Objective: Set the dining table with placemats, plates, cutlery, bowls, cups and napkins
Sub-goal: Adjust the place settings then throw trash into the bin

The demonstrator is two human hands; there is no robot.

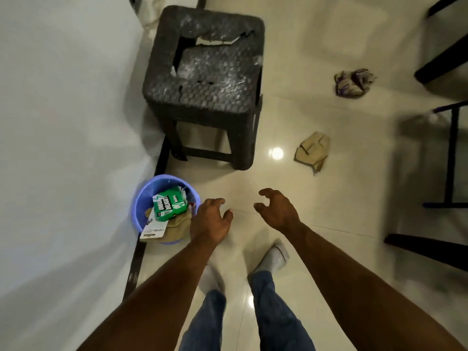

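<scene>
**Both hands out over the floor, nothing held**

Head view, looking straight down at a glossy cream tiled floor (316,34). Person standing; blue jeans and two feet in pale footwear visible below the arms.

Left hand (211,220): extended forward, palm down, fingers loosely curled and slightly spread, holding nothing. It hangs just beside the right rim of a blue plastic bin (141,198), overlapping that edge in the picture; contact cannot be told.

Right hand (277,209): also extended, fingers bent claw-like and apart, thumb separate, empty. Over bare tile, near the left hand but apart from it.

Bin contents: a green printed carton (168,205) lying tilted on top, a white card or packet (153,233) sticking out over the near rim, and tan paper or cloth (181,225) beneath. The bin stands against a white wall (63,110) with a dark skirting strip.

Beyond the bin: a dark woven-pattern stool (205,79), its seat dusty and broken open with a hole near the top.

On the floor to the right, well apart from the hands: a crumpled tan piece (313,152) and, farther off, a crumpled purple-and-white wrapper (353,82).

Right edge: dark furniture legs (450,158), partly cut off.

Task items: no placemats, plates, cutlery, bowls, cups or napkins can be identified in this view.
</scene>
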